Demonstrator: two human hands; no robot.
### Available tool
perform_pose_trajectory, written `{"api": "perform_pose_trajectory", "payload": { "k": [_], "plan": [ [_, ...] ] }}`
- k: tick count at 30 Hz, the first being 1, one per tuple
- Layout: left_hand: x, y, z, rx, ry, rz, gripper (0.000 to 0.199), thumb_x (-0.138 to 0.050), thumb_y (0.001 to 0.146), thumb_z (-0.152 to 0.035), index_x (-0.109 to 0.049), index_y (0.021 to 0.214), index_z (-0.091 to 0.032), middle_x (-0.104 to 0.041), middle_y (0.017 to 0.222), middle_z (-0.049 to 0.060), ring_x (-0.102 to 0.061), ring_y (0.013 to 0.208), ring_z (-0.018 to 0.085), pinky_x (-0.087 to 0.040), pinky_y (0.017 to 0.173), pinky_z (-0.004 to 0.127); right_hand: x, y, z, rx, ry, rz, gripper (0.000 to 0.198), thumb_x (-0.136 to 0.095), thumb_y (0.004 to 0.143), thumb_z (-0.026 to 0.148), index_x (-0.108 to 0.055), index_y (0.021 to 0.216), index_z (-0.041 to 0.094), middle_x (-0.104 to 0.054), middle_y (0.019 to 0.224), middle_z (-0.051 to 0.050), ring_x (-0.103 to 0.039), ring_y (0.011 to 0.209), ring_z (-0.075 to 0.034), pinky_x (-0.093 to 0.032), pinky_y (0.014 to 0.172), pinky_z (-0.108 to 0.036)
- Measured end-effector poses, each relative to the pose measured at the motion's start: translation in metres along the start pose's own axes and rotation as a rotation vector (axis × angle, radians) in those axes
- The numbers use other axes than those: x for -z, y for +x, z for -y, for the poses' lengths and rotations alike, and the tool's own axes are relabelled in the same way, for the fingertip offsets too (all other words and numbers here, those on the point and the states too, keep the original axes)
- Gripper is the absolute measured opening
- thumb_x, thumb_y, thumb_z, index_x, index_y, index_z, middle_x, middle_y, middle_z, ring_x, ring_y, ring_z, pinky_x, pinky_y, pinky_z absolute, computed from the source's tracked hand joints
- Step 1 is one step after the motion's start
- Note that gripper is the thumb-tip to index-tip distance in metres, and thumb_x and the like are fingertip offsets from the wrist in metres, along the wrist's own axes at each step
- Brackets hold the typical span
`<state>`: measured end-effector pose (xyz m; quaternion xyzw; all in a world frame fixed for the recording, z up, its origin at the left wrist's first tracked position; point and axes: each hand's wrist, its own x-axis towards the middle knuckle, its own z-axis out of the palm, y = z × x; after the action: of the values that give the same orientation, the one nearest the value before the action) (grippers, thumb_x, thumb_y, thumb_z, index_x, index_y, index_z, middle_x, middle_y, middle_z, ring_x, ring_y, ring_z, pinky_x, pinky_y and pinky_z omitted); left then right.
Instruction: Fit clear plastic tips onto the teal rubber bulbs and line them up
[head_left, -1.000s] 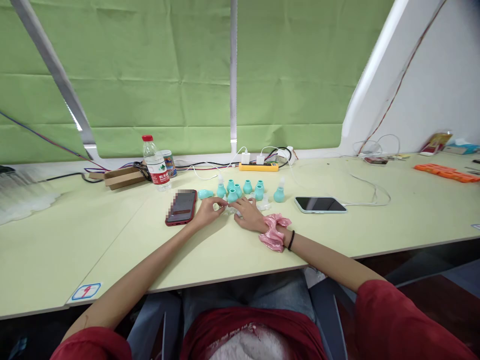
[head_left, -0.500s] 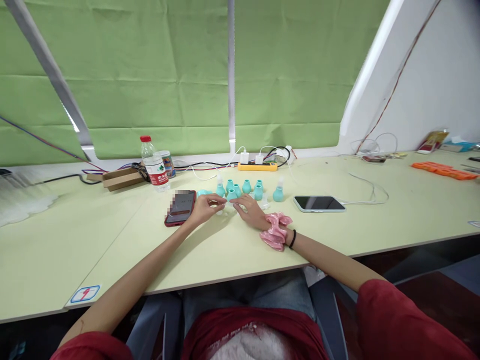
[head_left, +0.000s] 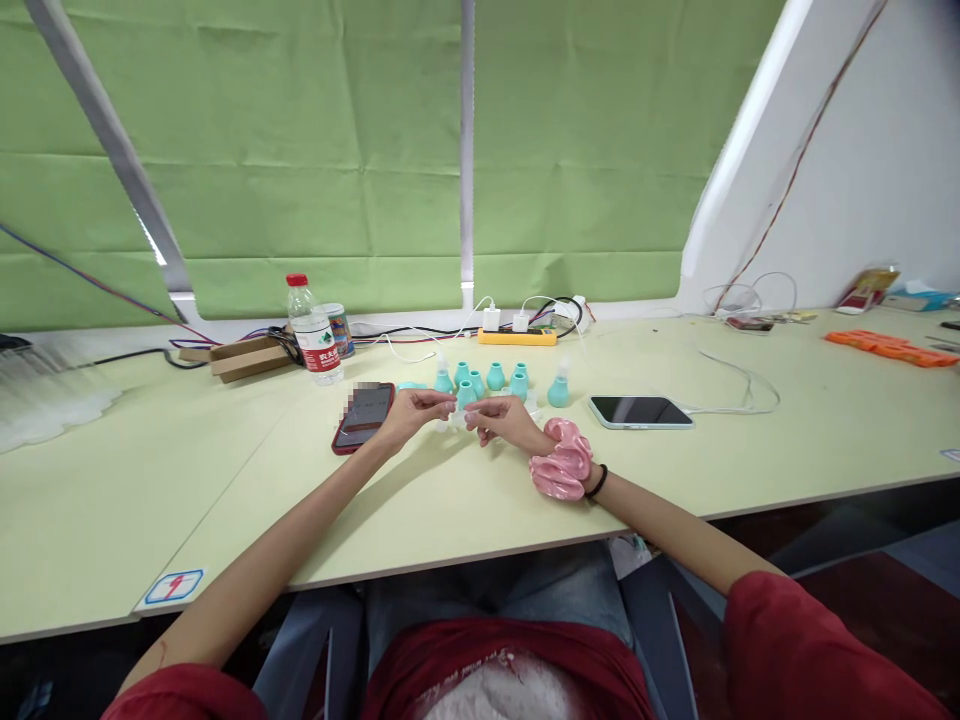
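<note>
- The grip of the left hand (head_left: 412, 415) is a pinch, thumb and fingertips together, apparently clamped on 1 end of a small translucent piece (head_left: 460, 408).
- The right hand (head_left: 514, 422) pinches from the other side, apparently on the same piece; it is too small to make out its shape.
- The piece is between the 2 hands, just in front of the nearest turquoise bulb (head_left: 466, 396).
- More turquoise bulbs (head_left: 495, 377) stand upright behind; 1 with a clear tip (head_left: 558, 391) stands apart, to the right.
- To handle this well, I'd judge: steady the piece with 1 hand, work it gently with the other, pinch lightly so it doesn't spring away, and keep knuckles clear of the bulbs.
</note>
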<state>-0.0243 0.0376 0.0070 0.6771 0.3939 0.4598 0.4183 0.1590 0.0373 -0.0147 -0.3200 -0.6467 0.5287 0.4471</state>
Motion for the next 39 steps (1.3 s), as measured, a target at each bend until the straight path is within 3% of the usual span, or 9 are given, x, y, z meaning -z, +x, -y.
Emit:
{"api": "perform_pose_trajectory", "payload": {
  "k": [4,7,13,25,32,39],
  "plan": [
    [-0.002,-0.001,-0.003,-0.022,0.02,0.009,0.033,-0.068,0.054,-0.034,-0.066,0.076,-0.011,-0.065,0.075,0.008,-0.057,0.068,0.017,-0.046,0.064,0.029,0.003,-0.001,-0.001,-0.078,0.04,0.071,0.049,-0.071,0.05,0.036,-0.061,0.092,0.012,-0.059,0.061,0.0,-0.051,0.047,-0.007,-0.049,0.05,-0.024],
    [-0.005,-0.004,-0.007,-0.061,0.045,0.04,0.027,-0.068,0.052,-0.032,-0.067,0.069,-0.011,-0.064,0.076,0.008,-0.057,0.07,0.017,-0.046,0.064,0.028,0.004,-0.003,0.0,-0.123,0.033,0.061,0.047,-0.068,0.054,0.04,-0.061,0.09,0.011,-0.06,0.064,-0.003,-0.052,0.047,-0.006,-0.048,0.05,-0.022],
    [-0.007,-0.007,-0.011,-0.098,0.076,0.078,0.025,-0.067,0.055,-0.033,-0.067,0.069,-0.013,-0.063,0.075,0.007,-0.056,0.069,0.016,-0.047,0.065,0.029,0.0,-0.007,0.004,-0.09,0.031,0.083,0.043,-0.062,0.059,0.046,-0.063,0.086,0.012,-0.059,0.061,-0.002,-0.052,0.046,-0.007,-0.047,0.047,-0.022],
    [-0.009,-0.008,-0.011,-0.225,0.193,0.08,0.019,-0.062,0.063,-0.03,-0.068,0.07,-0.013,-0.064,0.075,0.008,-0.058,0.072,0.017,-0.047,0.067,0.028,-0.001,-0.015,0.019,-0.122,0.098,0.166,0.032,-0.066,0.059,0.032,-0.062,0.084,0.011,-0.059,0.066,-0.004,-0.054,0.056,-0.01,-0.047,0.055,-0.025],
    [-0.009,-0.009,-0.011,-0.246,0.283,0.056,0.024,-0.059,0.066,-0.034,-0.068,0.074,-0.013,-0.064,0.077,0.009,-0.059,0.07,0.017,-0.046,0.066,0.028,0.002,-0.006,0.007,-0.114,0.085,0.177,0.036,-0.068,0.057,0.031,-0.061,0.087,0.011,-0.057,0.064,-0.002,-0.053,0.049,-0.008,-0.047,0.051,-0.025],
    [-0.009,-0.01,-0.012,-0.353,0.394,0.048,0.021,-0.055,0.07,-0.032,-0.067,0.072,-0.015,-0.064,0.077,0.008,-0.058,0.073,0.017,-0.045,0.068,0.028,0.002,-0.003,0.004,-0.146,0.129,0.151,0.039,-0.069,0.056,0.03,-0.06,0.087,0.009,-0.057,0.062,-0.002,-0.053,0.047,-0.008,-0.048,0.052,-0.025]
  ]
}}
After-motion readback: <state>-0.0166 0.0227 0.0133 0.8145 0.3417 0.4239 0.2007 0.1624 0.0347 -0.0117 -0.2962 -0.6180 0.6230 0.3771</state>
